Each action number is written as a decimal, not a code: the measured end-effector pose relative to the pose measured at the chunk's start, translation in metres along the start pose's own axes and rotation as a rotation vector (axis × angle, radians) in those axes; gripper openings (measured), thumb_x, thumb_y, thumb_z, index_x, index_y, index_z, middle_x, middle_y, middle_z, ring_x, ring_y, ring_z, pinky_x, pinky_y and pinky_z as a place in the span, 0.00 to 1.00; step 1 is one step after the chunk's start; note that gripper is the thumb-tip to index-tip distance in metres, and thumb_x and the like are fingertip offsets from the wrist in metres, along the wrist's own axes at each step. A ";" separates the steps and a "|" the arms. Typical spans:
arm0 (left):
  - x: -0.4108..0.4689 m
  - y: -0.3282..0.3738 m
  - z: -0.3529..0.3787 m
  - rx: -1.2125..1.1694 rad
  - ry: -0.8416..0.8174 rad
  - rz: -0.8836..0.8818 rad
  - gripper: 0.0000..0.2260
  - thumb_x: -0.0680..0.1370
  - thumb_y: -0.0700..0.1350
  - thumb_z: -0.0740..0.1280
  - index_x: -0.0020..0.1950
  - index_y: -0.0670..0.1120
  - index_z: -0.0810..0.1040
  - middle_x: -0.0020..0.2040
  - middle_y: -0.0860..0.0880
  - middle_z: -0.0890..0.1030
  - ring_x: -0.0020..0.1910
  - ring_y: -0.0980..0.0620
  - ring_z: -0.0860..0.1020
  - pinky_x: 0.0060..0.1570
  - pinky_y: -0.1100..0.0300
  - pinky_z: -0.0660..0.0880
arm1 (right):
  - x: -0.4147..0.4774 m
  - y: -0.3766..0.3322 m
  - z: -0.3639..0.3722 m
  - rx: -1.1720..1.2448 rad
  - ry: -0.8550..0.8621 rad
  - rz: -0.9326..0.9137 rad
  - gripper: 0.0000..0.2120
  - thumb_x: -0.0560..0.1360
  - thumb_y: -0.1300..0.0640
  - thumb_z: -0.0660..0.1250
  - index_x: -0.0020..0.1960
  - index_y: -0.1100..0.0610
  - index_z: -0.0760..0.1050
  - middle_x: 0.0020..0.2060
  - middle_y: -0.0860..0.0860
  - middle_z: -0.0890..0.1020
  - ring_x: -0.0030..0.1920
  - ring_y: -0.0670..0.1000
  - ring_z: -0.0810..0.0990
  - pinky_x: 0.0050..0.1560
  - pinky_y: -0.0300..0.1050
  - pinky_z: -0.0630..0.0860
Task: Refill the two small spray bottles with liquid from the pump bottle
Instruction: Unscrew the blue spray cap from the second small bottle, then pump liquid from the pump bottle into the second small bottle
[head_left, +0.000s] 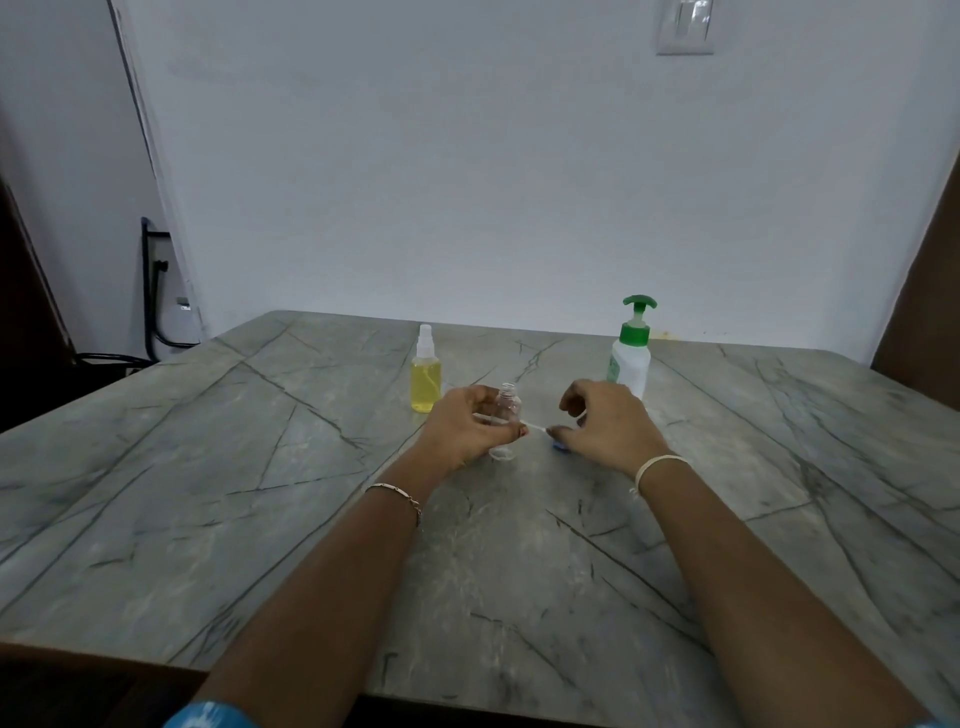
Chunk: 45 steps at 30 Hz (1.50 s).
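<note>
A small clear spray bottle (507, 406) stands uncapped on the marble table (260, 467), and my left hand (467, 428) grips it around its body. My right hand (602, 426) holds the bottle's spray head, whose thin white dip tube (535, 427) sticks out to the left; a bit of blue shows under that hand. A clear cap (502, 455) lies on the table below the bottle. A second spray bottle (426, 375) with yellow liquid stands capped behind my left hand. The white pump bottle (629, 358) with a green pump stands behind my right hand.
The table reaches the white wall at the back. Dark wooden furniture (919, 312) stands at the right edge, and black cables (153, 291) hang at the left beyond the table. The table's near edge runs along the bottom of the view.
</note>
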<state>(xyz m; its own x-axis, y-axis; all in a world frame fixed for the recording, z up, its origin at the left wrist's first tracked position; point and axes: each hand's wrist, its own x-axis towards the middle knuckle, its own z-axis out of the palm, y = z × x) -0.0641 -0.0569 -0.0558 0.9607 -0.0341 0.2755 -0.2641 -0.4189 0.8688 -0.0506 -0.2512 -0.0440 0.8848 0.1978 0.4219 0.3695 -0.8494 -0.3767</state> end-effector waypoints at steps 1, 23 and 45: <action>-0.001 0.001 0.000 0.008 0.006 0.004 0.16 0.67 0.45 0.79 0.52 0.50 0.79 0.50 0.50 0.84 0.49 0.52 0.82 0.56 0.55 0.79 | 0.000 0.000 -0.003 0.027 0.031 -0.004 0.15 0.72 0.50 0.75 0.54 0.57 0.77 0.48 0.50 0.79 0.47 0.49 0.78 0.50 0.43 0.77; 0.002 0.000 -0.001 0.031 0.022 -0.013 0.21 0.65 0.47 0.80 0.54 0.49 0.77 0.51 0.49 0.84 0.50 0.51 0.82 0.57 0.54 0.79 | 0.009 0.037 -0.019 0.719 0.663 0.258 0.10 0.81 0.46 0.62 0.52 0.53 0.70 0.51 0.53 0.78 0.48 0.50 0.76 0.49 0.47 0.73; 0.001 0.003 -0.003 -0.017 -0.024 -0.044 0.23 0.67 0.48 0.79 0.58 0.46 0.77 0.54 0.48 0.83 0.53 0.50 0.81 0.57 0.51 0.79 | 0.025 0.032 -0.006 0.914 0.355 0.101 0.32 0.72 0.57 0.76 0.67 0.43 0.62 0.60 0.50 0.74 0.55 0.51 0.76 0.54 0.46 0.74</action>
<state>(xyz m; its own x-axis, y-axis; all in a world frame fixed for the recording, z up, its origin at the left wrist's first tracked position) -0.0642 -0.0558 -0.0517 0.9731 -0.0379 0.2273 -0.2230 -0.4047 0.8868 -0.0183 -0.2764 -0.0409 0.8429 -0.1408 0.5193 0.5062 -0.1195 -0.8541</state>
